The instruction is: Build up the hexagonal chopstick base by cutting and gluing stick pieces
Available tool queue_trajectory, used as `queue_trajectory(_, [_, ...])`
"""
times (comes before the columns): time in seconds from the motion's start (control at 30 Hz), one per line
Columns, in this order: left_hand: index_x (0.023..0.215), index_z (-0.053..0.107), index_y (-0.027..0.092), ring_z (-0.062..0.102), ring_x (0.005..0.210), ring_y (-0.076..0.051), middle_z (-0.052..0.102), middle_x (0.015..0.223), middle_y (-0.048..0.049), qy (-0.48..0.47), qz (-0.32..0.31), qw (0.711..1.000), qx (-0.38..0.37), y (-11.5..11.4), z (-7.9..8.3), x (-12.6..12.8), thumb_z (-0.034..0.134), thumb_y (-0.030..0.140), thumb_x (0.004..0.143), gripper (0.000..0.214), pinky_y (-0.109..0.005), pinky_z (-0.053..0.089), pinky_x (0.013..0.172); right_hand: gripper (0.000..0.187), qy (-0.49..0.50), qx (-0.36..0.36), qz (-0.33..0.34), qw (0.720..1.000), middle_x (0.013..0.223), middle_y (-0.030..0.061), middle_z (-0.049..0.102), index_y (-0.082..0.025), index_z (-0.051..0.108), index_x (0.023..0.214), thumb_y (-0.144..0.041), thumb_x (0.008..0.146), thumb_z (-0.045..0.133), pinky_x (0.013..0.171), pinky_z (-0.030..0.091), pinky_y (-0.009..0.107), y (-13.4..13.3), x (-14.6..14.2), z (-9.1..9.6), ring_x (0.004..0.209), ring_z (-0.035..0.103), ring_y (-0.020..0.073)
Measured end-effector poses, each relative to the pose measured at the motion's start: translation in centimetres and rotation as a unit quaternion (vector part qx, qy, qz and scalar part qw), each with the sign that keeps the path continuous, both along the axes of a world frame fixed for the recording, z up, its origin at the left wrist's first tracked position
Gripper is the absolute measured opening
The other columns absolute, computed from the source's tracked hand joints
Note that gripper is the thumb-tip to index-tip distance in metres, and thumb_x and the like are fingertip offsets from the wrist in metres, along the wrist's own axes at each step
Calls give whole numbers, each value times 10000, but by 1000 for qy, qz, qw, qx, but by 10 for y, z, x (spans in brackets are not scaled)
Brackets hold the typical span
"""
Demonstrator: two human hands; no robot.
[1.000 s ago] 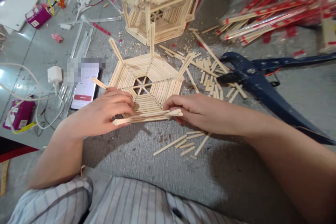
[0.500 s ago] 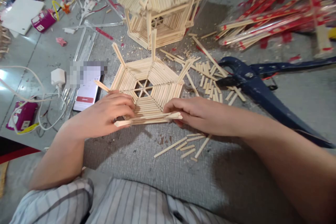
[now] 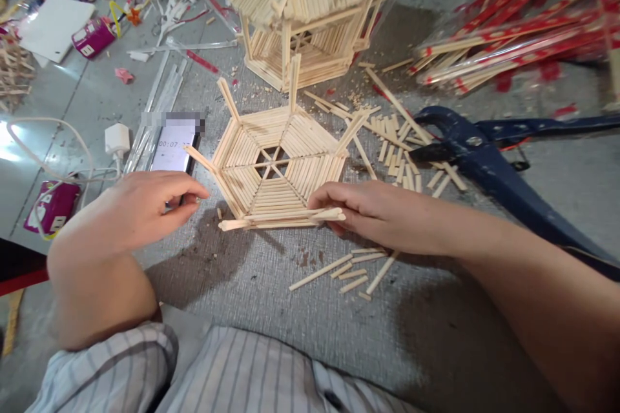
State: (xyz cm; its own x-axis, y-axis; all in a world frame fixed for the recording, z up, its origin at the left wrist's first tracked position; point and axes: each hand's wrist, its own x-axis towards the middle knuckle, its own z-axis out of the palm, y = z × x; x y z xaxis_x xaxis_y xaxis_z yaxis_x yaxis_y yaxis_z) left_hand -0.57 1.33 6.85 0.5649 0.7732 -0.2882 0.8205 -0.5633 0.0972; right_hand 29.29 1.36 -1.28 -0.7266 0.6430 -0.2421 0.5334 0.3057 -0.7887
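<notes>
A six-sided wooden stick model (image 3: 310,174) lies on the grey tabletop, with paired sticks standing or leaning out at its corners. Its middle is a small opening crossed by thin sticks. At its front right corner, my right hand (image 3: 361,206) has its fingers closed on the stick edge; some fingertips are hidden beneath. My left hand (image 3: 145,206) is off the model, to its left, beside the phone (image 3: 172,148). Its thumb and fingers are apart, and nothing shows between them. Short cut sticks (image 3: 349,274) lie just in front of the model.
Behind stands a larger stick structure (image 3: 300,19) with a slatted roof. Blue-handled pliers (image 3: 479,155) lie at right, near scattered stick pieces (image 3: 397,142). Red-wrapped chopsticks (image 3: 508,39) fill the back right. A white charger (image 3: 117,139), its cable and purple boxes (image 3: 93,37) are at left.
My left hand has let go of the model's left side and moved left, partly covering the phone. My right hand stays at the front right corner. The whole view has shifted slightly.
</notes>
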Motion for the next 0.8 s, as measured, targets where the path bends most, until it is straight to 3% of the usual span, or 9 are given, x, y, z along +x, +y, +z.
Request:
queue_trajectory(0.1, [883,642,232,630,676,-137,702,814,7,20,-15,999,-30,3,-3,0,436,350,846,240,-225,441,580,240,-7,-3,4,1000,816,41,649,-183,559,942,-297,852,368,638,411,243,0,0,3,711,584,139])
queue_trajectory(0.43, [1032,654,271,640,834,-173,699,993,-16,40,-14,995,-85,10,-16,2,432,383,867,298,-257,441,702,245,-11,4,5,1000,820,43,650,-181,561,945,-304,855,369,632,409,240,1,-2,2,705,586,139])
queue_trajectory(0.8, [983,600,226,624,842,-191,680,958,-20,48,14,989,-143,8,-17,11,497,355,823,230,-292,418,721,244,-4,7,6,1000,835,40,653,-184,558,945,-305,868,360,647,417,243,0,0,2,726,595,138])
